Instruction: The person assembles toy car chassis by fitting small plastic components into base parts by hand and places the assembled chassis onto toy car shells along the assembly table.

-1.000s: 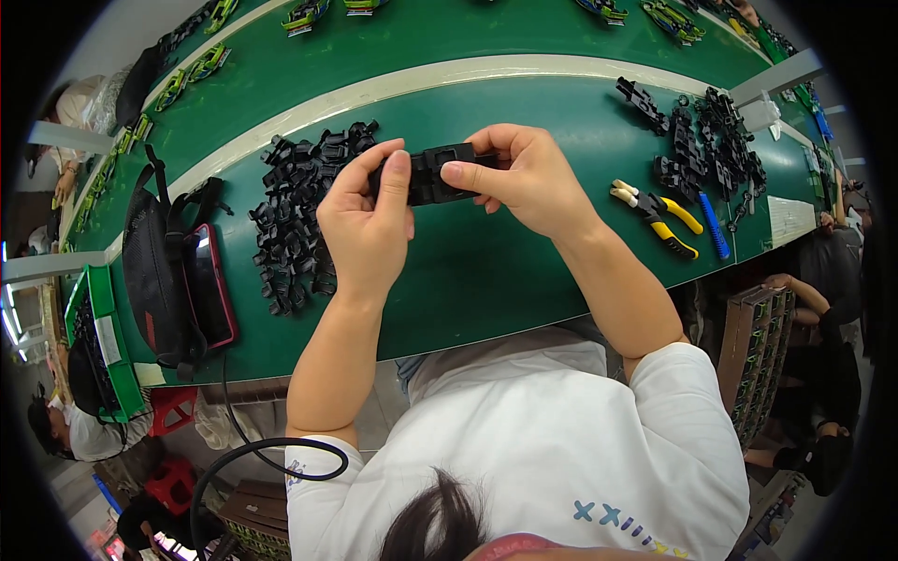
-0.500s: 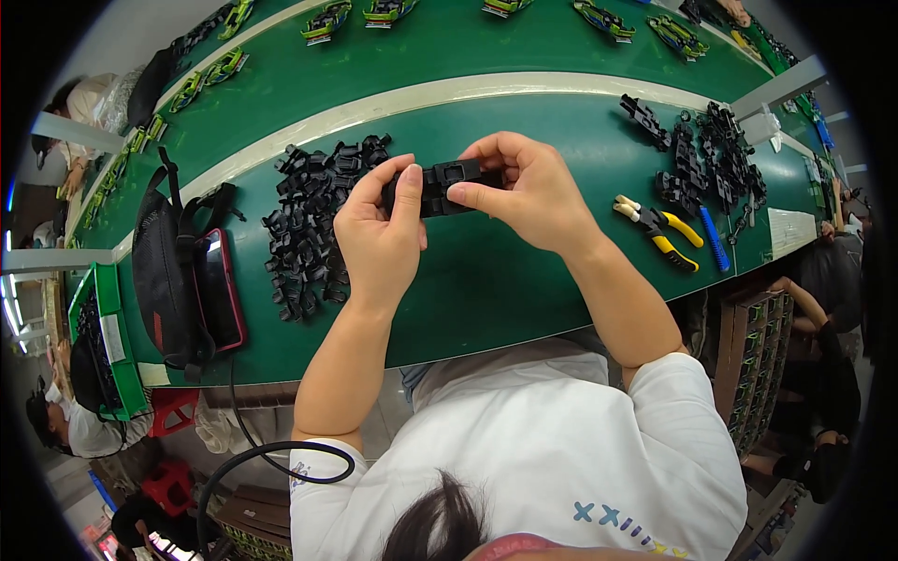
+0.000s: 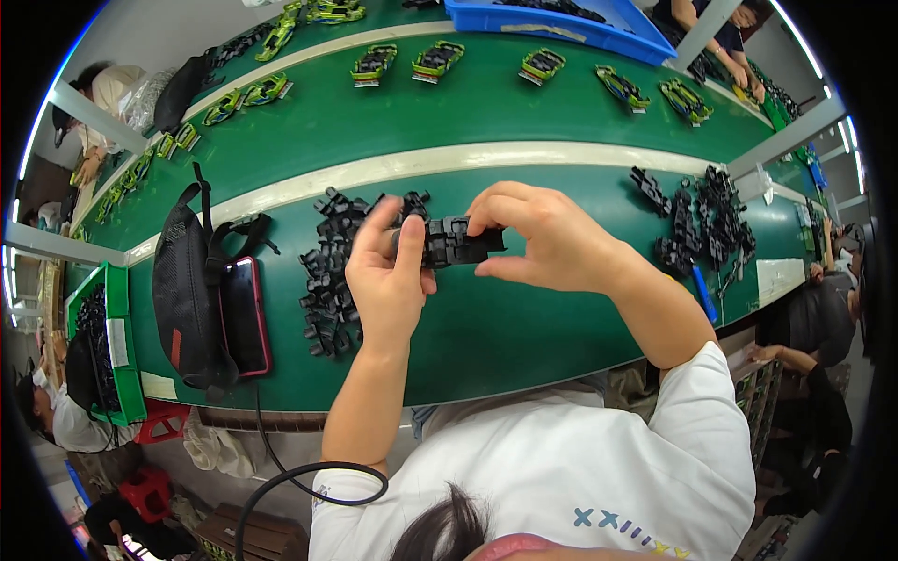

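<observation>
A black blocky plastic chassis part [image 3: 456, 245] is held level above the green table [image 3: 505, 327]. My left hand [image 3: 383, 280] grips its left end, thumb on top and fingers behind; the fingers are slightly blurred. The curled fingers of my right hand [image 3: 561, 234] rest on the upper side of its right end, with the thumb just below its lower edge. Behind my left hand lies a heap of small black plastic pieces [image 3: 327, 271], partly hidden by that hand.
At left are a black bag [image 3: 182, 290] and a red-edged phone [image 3: 245, 318]. A pile of black parts [image 3: 716, 224] and a blue-handled tool [image 3: 703, 294] lie at right. Beyond the pale strip, green-black car-shaped assemblies [image 3: 440, 61] and a blue tray [image 3: 561, 35] stand; a co-worker's hands [image 3: 739, 70] show far right.
The view has tilted, showing more of the far side, including the blue tray. My right thumb has come off the part's face to below its edge. My right arm now covers most of the yellow-handled pliers.
</observation>
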The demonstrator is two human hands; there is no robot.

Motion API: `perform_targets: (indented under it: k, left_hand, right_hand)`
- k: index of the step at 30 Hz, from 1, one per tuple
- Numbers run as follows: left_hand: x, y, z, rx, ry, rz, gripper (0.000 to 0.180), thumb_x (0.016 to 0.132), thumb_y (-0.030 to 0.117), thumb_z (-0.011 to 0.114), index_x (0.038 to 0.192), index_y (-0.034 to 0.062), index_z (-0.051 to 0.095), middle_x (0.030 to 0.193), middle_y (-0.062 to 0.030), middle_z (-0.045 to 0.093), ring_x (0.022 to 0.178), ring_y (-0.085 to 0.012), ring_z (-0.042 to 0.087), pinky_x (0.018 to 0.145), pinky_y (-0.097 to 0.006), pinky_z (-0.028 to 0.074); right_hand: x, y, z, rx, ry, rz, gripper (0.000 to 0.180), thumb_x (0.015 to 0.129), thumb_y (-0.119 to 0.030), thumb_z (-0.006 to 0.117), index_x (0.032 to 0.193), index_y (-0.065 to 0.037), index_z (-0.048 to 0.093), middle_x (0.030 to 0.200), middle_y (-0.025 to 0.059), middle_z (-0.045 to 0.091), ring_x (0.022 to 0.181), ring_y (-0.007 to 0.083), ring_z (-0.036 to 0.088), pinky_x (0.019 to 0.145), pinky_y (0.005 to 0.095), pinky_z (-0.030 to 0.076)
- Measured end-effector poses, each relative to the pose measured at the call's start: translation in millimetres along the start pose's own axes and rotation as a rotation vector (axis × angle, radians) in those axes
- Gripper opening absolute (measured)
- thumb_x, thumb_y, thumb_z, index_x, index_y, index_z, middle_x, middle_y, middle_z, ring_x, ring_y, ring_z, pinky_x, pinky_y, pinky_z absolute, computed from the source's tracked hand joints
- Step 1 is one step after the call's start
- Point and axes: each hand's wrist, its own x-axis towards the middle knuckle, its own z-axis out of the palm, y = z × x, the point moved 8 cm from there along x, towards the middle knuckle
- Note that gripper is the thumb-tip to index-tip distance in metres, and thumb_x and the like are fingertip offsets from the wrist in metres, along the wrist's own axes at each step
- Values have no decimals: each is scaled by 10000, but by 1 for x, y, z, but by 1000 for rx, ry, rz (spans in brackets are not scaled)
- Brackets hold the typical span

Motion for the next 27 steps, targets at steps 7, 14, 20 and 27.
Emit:
perform_targets:
  k: [7,14,20,27]
  left_hand:
    - [4,21,-19,-110,69,188,463,903,98,533,1294,-12,310,1081,-140,522,608,-64,495,446,-150,382]
    - [-1,13,-10,76,30,182,353,828,-35,587,1160,-23,467,1002,-108,592,678,-42,542,540,-150,428]
    - [-5,5,1,154,-56,78,251,824,-35,586,1070,-22,535,952,-92,621,659,-42,534,554,-171,429]
    - [-1,3,-12,168,83,76,135,926,78,470,974,-37,522,863,-123,587,471,-43,373,442,-157,274]
  right_hand:
    - [142,62,-84,-223,348,-64,326,650,-235,744,877,-34,623,852,143,626,800,271,615,712,359,489]
    - [304,215,-86,-619,436,422,273,712,-152,643,950,-20,632,972,198,647,922,315,635,793,390,520]
    - [335,276,-112,-493,532,635,213,812,-169,550,957,-64,666,1023,121,659,963,272,638,777,382,525]
    - [308,187,-62,-519,357,259,212,701,-176,611,861,-67,698,925,167,663,857,292,646,724,404,517]
